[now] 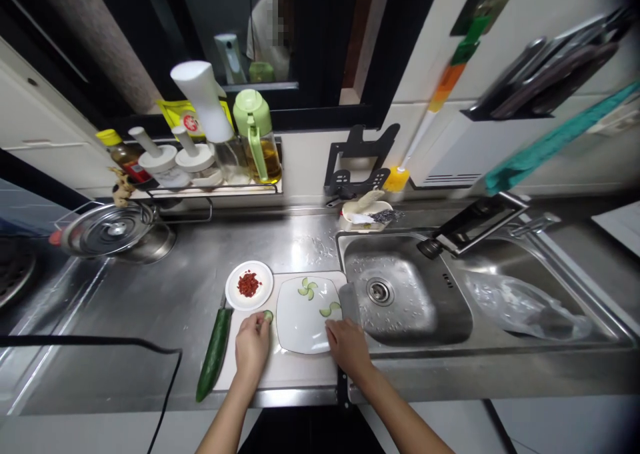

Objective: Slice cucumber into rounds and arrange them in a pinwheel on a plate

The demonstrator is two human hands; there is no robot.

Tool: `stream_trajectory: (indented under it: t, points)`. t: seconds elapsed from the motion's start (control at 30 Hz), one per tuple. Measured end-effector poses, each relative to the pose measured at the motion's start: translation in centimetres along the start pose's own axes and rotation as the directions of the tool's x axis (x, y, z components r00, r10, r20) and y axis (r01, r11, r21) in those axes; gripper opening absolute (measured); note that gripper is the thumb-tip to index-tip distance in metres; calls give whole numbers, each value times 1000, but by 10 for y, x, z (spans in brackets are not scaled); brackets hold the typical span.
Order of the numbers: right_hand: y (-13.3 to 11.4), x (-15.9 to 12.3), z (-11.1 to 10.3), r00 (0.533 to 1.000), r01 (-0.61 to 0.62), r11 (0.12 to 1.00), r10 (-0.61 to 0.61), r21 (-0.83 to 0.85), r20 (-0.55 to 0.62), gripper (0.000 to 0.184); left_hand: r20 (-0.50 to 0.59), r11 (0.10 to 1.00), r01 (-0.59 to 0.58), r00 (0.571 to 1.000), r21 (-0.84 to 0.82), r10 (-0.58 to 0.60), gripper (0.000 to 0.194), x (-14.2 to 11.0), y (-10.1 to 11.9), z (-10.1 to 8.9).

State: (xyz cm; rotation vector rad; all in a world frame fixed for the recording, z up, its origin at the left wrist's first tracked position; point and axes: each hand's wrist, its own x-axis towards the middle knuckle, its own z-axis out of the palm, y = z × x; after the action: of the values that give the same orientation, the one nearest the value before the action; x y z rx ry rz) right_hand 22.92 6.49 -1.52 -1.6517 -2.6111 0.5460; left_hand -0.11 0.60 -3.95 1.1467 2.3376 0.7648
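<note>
My left hand (251, 346) is closed in a pinch on a cucumber slice (269, 316), just left of a white square plate (300, 331). At the plate's right edge is my right hand (349, 347), its fingers drawn together; whatever may be between them is hidden. Cut cucumber pieces (307, 288) form a small curved pattern at the top of the plate, and more pieces (330, 309) lie by my right fingertips. The plate rests on a pale cutting board (295, 374). A knife (349, 301) lies partly under my right hand.
A small white dish (231, 289) of chopped red pieces and a whole cucumber (215, 354) are on the left. The sink (410, 294) lies to the right. Behind stand an oil bottle (260, 141) and seasoning jars (163, 164). A lidded pot (150, 241) is farther left.
</note>
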Motion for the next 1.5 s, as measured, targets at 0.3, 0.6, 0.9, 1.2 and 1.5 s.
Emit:
stream_trajectory:
  t: [0.3, 0.6, 0.9, 1.2, 1.5]
  points:
    - [-9, -6, 3, 999, 28, 1000, -28, -10, 23, 20, -8, 994, 45, 999, 98, -44, 30, -2, -8, 9]
    - [-12, -7, 6, 999, 34, 999, -34, -15, 29, 21, -23, 995, 63, 998, 80, -62, 22, 1, -4, 8]
    - [-15, -5, 7, 999, 27, 999, -28, 45, 29, 20, -9, 997, 66, 998, -49, -66, 17, 3, -4, 5]
    - [-20, 8, 17, 995, 71, 871, -27, 487, -97, 25, 309, 862, 206, 949, -464, -60, 39, 0, 14, 1]
    - [-25, 13, 3, 996, -62, 736, 93, 674, -10, 18, 561, 755, 327, 826, -569, 65, 38, -15, 54, 12]
